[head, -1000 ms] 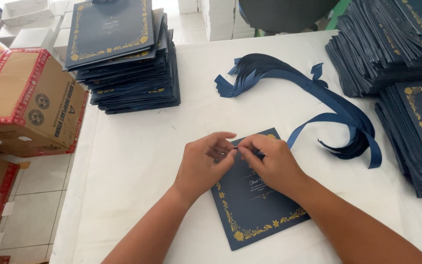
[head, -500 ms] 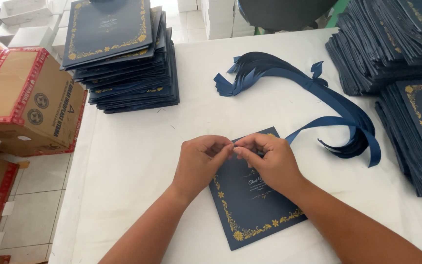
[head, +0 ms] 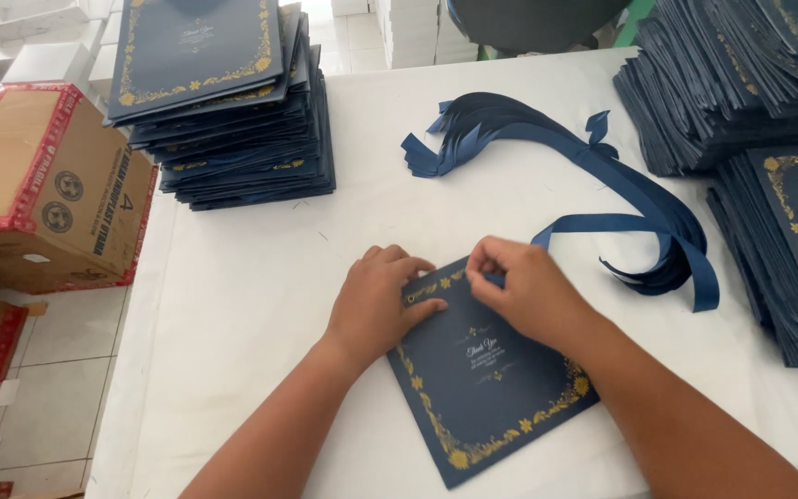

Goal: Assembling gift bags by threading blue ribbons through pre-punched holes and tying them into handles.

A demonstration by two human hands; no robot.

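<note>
The fingertips of the right hand [head: 526, 294] are bunched narrow and pinch at the top edge of a navy card with gold floral border [head: 487, 370], near its upper corner; what sits between them is too small to tell. The left hand [head: 379, 303] lies flat with its fingers together, pressing on the card's upper left edge just beside the right fingertips. The card lies tilted at the centre bottom of the frame on a white table [head: 260, 277]. From just right of the right hand a bundle of navy ribbons [head: 593, 176] curves up toward the top centre. A stack of the same cards [head: 228, 102] stands at the upper left, more stacks [head: 759, 139] fill the right edge, and a cardboard box with red tape [head: 39, 185] sits at the left edge, beside the table.
</note>
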